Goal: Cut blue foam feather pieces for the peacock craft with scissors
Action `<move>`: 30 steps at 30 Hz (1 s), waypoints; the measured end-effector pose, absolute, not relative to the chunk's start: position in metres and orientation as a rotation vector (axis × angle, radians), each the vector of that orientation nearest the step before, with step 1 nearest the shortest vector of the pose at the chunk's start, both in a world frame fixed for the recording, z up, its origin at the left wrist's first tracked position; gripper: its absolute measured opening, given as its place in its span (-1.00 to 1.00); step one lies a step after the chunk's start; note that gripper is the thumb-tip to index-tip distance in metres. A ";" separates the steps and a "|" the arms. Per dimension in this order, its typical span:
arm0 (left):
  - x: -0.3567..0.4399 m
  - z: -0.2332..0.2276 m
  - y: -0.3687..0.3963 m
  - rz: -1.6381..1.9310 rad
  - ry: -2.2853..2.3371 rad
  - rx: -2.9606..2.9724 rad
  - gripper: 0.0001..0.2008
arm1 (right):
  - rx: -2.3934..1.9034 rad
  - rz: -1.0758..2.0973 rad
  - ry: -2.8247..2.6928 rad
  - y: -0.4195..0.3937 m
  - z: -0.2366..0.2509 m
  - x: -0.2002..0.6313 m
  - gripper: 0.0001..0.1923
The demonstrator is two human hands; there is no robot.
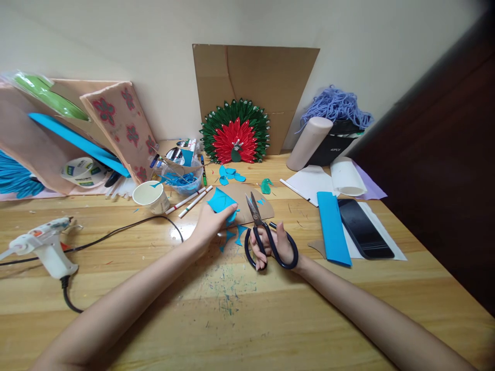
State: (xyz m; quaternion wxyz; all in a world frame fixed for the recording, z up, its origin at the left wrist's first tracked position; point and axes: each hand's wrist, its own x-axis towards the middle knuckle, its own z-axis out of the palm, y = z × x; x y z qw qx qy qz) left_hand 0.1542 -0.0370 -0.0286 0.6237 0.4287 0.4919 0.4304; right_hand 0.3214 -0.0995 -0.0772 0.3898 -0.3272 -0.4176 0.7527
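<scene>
My left hand (211, 224) pinches a piece of blue foam sheet (220, 202) just above the wooden table (240, 304). To its right, my right hand (276, 243) has its fingers through the black handles of a pair of scissors (260, 226), blades nearly closed and pointing away from me, close to the blue piece. Small blue offcuts (236, 234) lie between the hands on a brown cardboard piece (247, 198).
A white glue gun (46, 245) with a black cord lies at the left. A paper cup (150, 196), markers (191, 200) and a bowl of blue scraps (181, 180) sit behind the hands. A blue strip (333, 228), black phone (363, 228) and paper rolls are right; a red-green fan ornament (235, 133) leans on cardboard.
</scene>
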 end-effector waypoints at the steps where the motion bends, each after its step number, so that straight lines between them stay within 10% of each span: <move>1: 0.152 -0.026 -0.033 0.943 1.129 1.065 -0.71 | -0.830 1.943 -1.063 -0.098 -0.076 0.323 -0.18; 30: 0.124 -0.016 -0.008 0.246 1.087 1.786 -0.45 | -0.659 2.155 -1.326 -0.100 -0.087 0.335 -0.24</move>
